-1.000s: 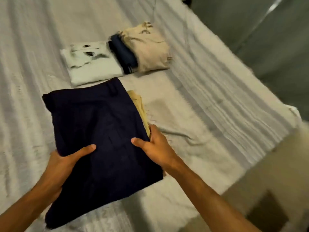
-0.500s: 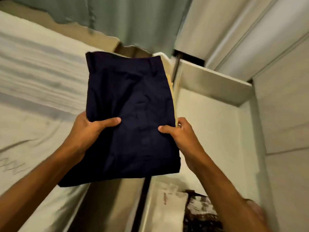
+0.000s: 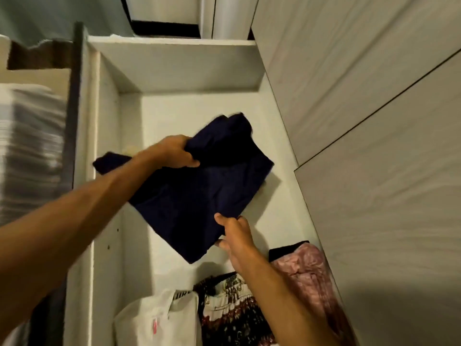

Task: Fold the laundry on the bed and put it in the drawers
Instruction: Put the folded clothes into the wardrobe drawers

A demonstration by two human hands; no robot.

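Observation:
A folded dark navy garment (image 3: 199,193) hangs low inside the open white drawer (image 3: 174,68), tilted, with its far edge bunched up. My left hand (image 3: 175,152) grips its far left side, fingers curled round the cloth. At its near corner my right hand (image 3: 235,236) pinches the fabric between thumb and fingers. A sliver of pale yellow cloth (image 3: 131,149) peeks out under the garment's left end. Whether the garment touches the drawer floor cannot be told.
The near end of the drawer holds a white plastic bag (image 3: 154,318), a dark floral patterned cloth (image 3: 229,310) and a pink cloth (image 3: 309,268). Grey wood-grain cabinet fronts (image 3: 374,121) rise on the right. The bed's edge (image 3: 27,136) lies blurred at the left.
I have turned from the bed to the open drawer. The navy garment went from held flat above the bed down into the drawer, and my hands shifted to its far side and near corner.

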